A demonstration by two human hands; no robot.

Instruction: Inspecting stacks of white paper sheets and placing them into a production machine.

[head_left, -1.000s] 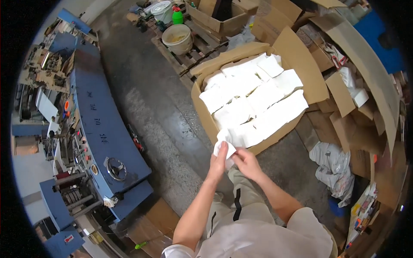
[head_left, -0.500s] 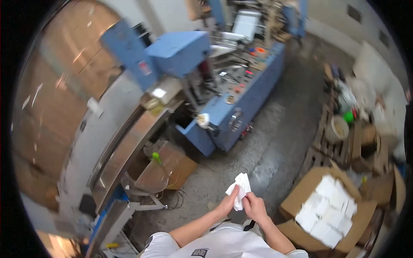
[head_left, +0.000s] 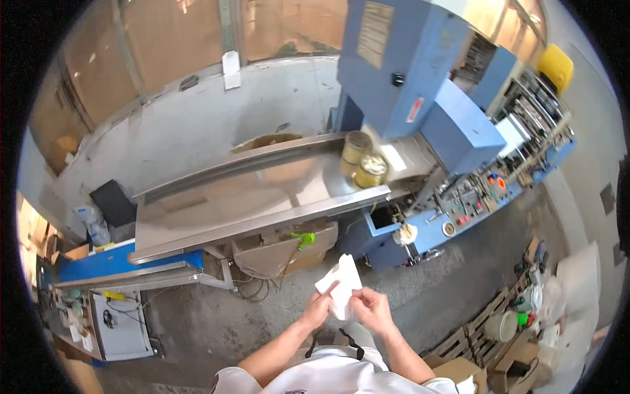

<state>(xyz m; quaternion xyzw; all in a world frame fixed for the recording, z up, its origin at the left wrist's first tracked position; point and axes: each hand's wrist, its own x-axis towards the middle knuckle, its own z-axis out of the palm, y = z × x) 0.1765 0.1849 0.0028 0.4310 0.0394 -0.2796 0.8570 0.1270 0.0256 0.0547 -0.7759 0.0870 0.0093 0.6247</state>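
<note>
In front of my body I hold a bundle of folded white paper, thin and soft-looking, which could be napkins. My left hand grips its left side, with a finger lying across the front. On the lower right edge, the thumb and fingers of my right hand pinch it. The bundle stands upright, tilted, with its upper end free above both hands. Its exact number of layers cannot be made out.
Ahead runs a long metal trough table with two cans at its right end. A blue machine rises beyond. Beneath the trough hangs a bright green nozzle by a carton. Pallets and a cardboard box lie right.
My view has swung left, bringing the metal trough in front and pushing the box of white paper to the lower edge. Both hands still hold the paper, its upper end now more spread.
</note>
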